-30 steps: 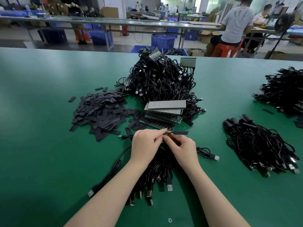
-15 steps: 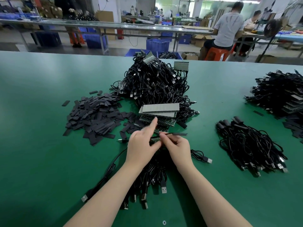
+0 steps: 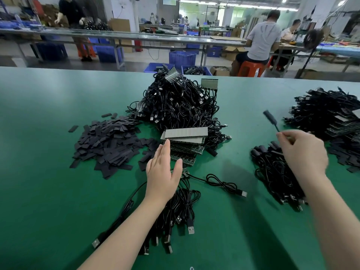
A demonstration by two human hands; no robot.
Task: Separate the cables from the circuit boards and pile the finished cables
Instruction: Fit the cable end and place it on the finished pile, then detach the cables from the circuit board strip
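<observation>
A bunch of black cables [image 3: 179,209] lies on the green bench [image 3: 48,191], close to the person. The left hand [image 3: 163,172] is flat above it, with straight fingers that hold nothing. The right hand [image 3: 303,152] is out to the right, over a pile of loose cables [image 3: 276,176]. Its fingers pinch one thin cable [image 3: 270,120], which sticks up, blurred. A stack of circuit boards [image 3: 185,141] sits just past the left hand. Behind it is a big heap of cables [image 3: 181,104]. Flat black strips [image 3: 109,143] lie to the left.

Black cable [image 3: 271,121] held aloft, blurred; finished cables [image 3: 276,172] piled right; circuit boards [image 3: 185,141] stacked centre — wired.
</observation>
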